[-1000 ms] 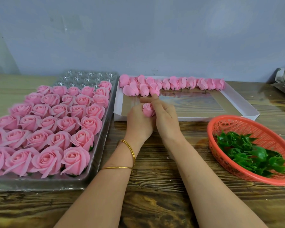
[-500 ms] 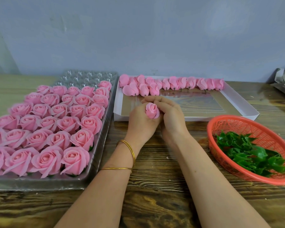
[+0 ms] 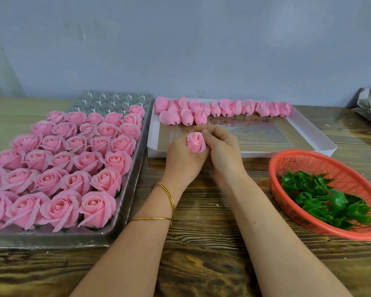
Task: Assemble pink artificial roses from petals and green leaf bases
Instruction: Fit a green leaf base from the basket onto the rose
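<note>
While the left hand [image 3: 180, 162] grips one bud [image 3: 196, 142] from below over the worktop [image 3: 201, 266] and the right hand [image 3: 224, 151] pinches its side, roughly thirty roses [image 3: 88, 161] fill the tray [image 3: 127, 202] at 9 o'clock, fifteen-odd loose buds [image 3: 226, 107] lie at 12, and one basket [image 3: 308, 152] of leaves [image 3: 321, 200] sits at 3.

- Rosebud [image 3: 196, 142]: pink, tightly furled, tip up, at centre, gripped between left hand [image 3: 182, 161] and right hand [image 3: 224, 151].
- Finished roses [image 3: 58, 168]: open blooms in rows, 9 o'clock.
- Loose buds [image 3: 223, 110]: one row, 12 o'clock.
- Green leaf bases [image 3: 326, 200]: heaped, 4 o'clock.
</note>
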A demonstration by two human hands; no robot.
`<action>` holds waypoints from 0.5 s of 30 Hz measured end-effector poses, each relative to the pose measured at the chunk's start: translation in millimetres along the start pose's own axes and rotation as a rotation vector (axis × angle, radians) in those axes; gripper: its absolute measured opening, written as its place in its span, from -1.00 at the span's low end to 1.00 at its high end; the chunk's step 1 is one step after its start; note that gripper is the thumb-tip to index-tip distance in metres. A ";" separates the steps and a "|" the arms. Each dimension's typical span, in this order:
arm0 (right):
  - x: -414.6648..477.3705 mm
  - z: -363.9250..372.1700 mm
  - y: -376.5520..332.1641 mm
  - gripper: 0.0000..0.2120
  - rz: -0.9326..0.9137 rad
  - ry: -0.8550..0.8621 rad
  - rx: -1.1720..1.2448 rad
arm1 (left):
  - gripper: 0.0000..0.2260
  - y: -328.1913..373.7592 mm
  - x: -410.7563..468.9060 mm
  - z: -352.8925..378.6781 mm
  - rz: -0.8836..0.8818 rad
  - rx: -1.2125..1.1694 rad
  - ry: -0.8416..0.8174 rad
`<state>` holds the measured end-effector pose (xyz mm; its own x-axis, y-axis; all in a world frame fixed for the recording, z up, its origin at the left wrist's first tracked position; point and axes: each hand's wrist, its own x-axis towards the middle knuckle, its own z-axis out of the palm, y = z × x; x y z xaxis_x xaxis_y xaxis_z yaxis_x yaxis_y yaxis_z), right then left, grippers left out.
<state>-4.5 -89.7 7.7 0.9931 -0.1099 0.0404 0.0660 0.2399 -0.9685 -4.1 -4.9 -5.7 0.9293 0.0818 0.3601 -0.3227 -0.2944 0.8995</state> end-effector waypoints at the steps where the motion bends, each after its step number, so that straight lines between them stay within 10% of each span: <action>1: 0.2 -0.3 -0.2 -0.80 -0.023 0.006 0.007 | -0.86 0.6 -0.3 -0.4 -0.001 -0.009 -0.007; 15: -5.2 -2.3 -7.7 -0.95 -0.085 -0.180 0.058 | -0.87 -1.1 2.1 -2.4 -0.091 -0.060 -0.089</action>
<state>-10.4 -93.2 14.4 0.9847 0.0403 0.1696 0.1506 0.2930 -0.9442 -2.2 -2.1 -5.3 0.9666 0.0196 0.2556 -0.2443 -0.2321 0.9415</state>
